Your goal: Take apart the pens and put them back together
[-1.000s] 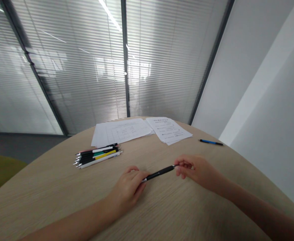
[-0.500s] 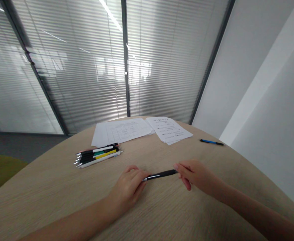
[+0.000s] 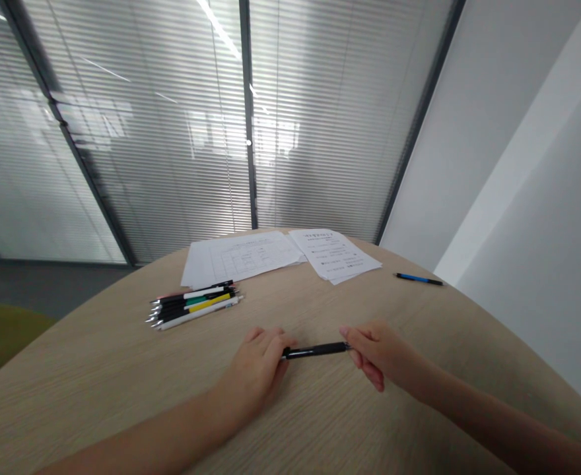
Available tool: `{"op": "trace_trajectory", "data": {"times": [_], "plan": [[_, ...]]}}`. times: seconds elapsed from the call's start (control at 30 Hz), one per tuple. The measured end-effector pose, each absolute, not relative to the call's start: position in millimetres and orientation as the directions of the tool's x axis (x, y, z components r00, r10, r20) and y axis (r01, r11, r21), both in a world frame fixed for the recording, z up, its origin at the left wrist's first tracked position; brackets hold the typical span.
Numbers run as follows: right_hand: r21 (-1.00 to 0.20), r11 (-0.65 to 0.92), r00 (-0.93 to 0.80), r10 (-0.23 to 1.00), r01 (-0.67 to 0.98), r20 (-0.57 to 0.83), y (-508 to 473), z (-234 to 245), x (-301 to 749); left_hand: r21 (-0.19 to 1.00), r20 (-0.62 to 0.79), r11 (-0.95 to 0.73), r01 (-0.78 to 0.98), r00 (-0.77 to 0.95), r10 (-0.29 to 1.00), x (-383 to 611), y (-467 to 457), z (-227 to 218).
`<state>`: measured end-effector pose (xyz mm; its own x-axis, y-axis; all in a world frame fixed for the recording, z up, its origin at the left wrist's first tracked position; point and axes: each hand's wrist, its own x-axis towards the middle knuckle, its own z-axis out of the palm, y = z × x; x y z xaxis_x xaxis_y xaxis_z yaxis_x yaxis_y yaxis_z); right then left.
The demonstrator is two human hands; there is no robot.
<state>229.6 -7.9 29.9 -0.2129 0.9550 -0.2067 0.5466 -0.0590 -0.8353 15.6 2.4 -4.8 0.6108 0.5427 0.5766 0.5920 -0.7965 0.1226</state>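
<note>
"What do the hands have?"

"A black pen (image 3: 315, 350), lying crosswise between them. The left hand (image 3: 255, 368) has its fingers curled around one end, and the right hand (image 3: 379, 355) pinches the other end."

"So neither hand has let go?"

"Neither. Both are closed on the pen, one at each end, over a pale wood-grain table (image 3: 97, 382). I can't tell whether the pen touches the surface."

"What's around that pen?"

"Beyond it and to the left, a bundle of pens (image 3: 194, 307) lies side by side, with black, white and yellow barrels. Straight beyond it, a ruled sheet of paper (image 3: 243, 258) lies just beside a stack of printed papers (image 3: 333, 256). Beyond it and well to the right, a blue pen (image 3: 419, 279) lies alone."

"And farther off?"

"Far beyond it, past the table's edge, stands a glass partition with blinds (image 3: 146, 165)."
</note>
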Motion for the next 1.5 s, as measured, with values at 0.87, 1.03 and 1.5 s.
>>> {"op": "trace_trajectory", "data": {"times": [0.87, 1.03, 1.5], "plan": [[-0.8, -0.007, -0.201, 0.967, 0.6, -0.159, -8.3, 28.7, 227.9, 0.083, 0.541, -0.841, 0.535, 0.684, 0.489, 17.5, 2.9, -6.2], [-0.767, -0.006, -0.161, 0.976, 0.642, -0.143, -8.2, 29.1, 225.6, 0.123, 0.518, -0.837, 0.533, 0.685, 0.513, 17.0, 3.5, -1.0], [-0.735, 0.171, -0.244, 0.97, 0.656, 0.008, -6.7, 28.3, 230.3, 0.389, 0.552, -0.79, 0.475, 0.566, 0.612, 13.6, 6.2, -7.0]]}}
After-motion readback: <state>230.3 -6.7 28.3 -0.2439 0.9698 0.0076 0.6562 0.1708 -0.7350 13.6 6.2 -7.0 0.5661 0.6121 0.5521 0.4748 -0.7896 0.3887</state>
